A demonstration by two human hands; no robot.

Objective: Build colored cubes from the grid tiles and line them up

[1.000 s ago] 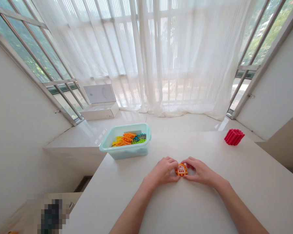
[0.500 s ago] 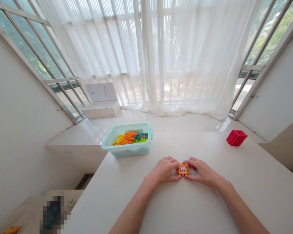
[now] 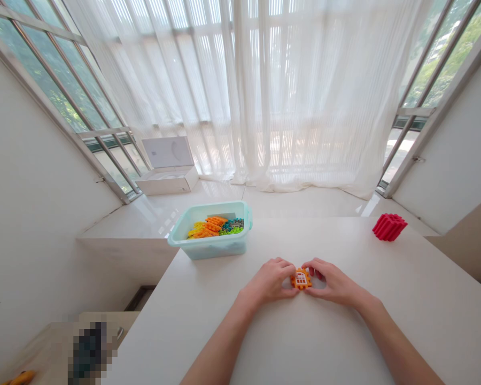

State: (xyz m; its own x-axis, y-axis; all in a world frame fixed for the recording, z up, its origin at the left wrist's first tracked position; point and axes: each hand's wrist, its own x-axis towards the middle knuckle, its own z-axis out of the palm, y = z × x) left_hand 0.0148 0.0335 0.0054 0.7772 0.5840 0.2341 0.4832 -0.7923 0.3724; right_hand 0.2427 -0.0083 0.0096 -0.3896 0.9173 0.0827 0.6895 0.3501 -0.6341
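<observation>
Between my two hands, low over the white table, is an orange interlocking toy building tile [image 3: 301, 278] with notched edges and a white window-like grid in its middle. My left hand [image 3: 273, 280] pinches its left side between thumb and fingers. From the other side, my right hand [image 3: 329, 282] grips the right edge, thumb at the near corner and fingers at the far one. Whether more tiles lie stacked beneath it cannot be made out.
A pale turquoise bin [image 3: 212, 249] holding orange, yellow, green and teal notched pieces stands at the table's [image 3: 304, 342] left far edge. Far right sits a stack of red notched pieces [image 3: 389, 227]. An open white box [image 3: 168, 179] rests on the sill before the curtain [image 3: 304, 96].
Both hands keep the same grip on the orange tile. The whole view has shifted very slightly; nothing on the table has moved.
</observation>
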